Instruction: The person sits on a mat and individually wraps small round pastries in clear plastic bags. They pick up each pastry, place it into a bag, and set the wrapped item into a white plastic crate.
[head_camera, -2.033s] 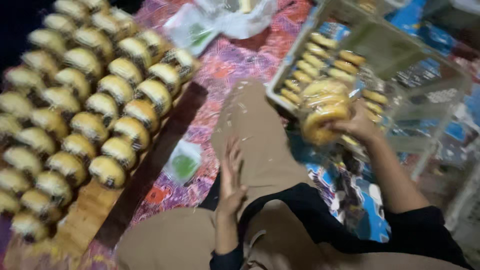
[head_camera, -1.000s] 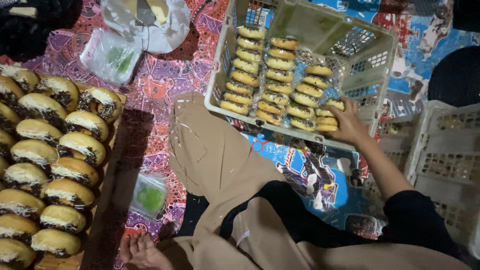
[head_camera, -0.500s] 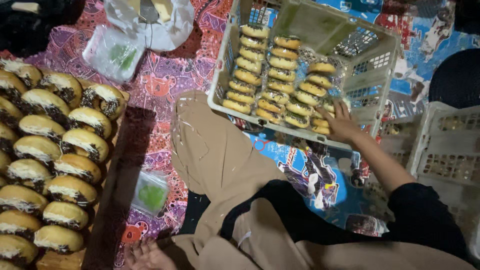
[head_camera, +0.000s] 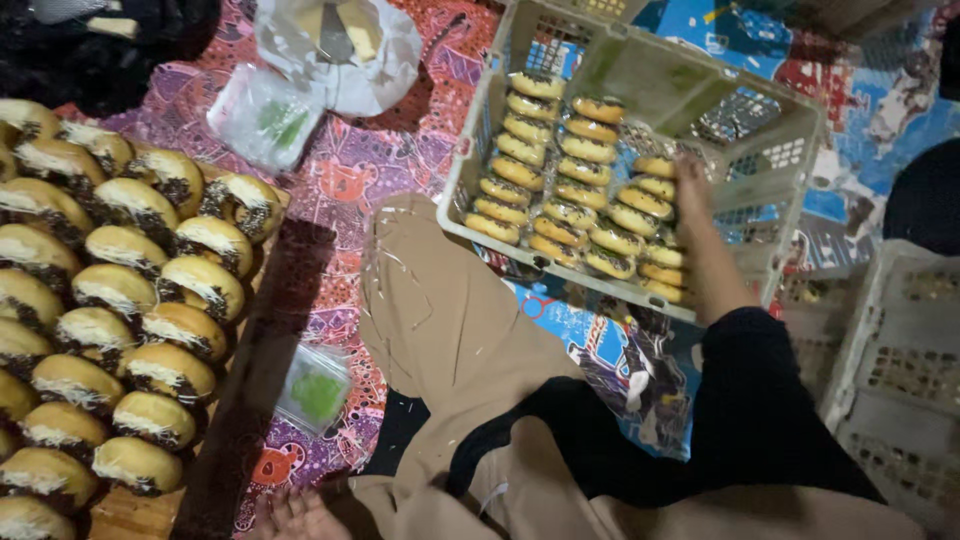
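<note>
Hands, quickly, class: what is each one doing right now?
Left hand: open, resting low by the knee, holding nothing.
Right hand: reaching among the pastries in the crate; grip cannot be told.

The pale plastic crate (head_camera: 640, 80) holds about twenty packed buns (head_camera: 585, 205) in three columns; roughly twenty-two topped buns (head_camera: 150, 290) occupy the wooden board (head_camera: 130, 515); two empty crates (head_camera: 900, 380) stand right.

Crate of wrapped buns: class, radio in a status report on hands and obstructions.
Right hand inside crate, on wrapped buns. Left hand low by knee, empty. Nothing blocking.
</note>
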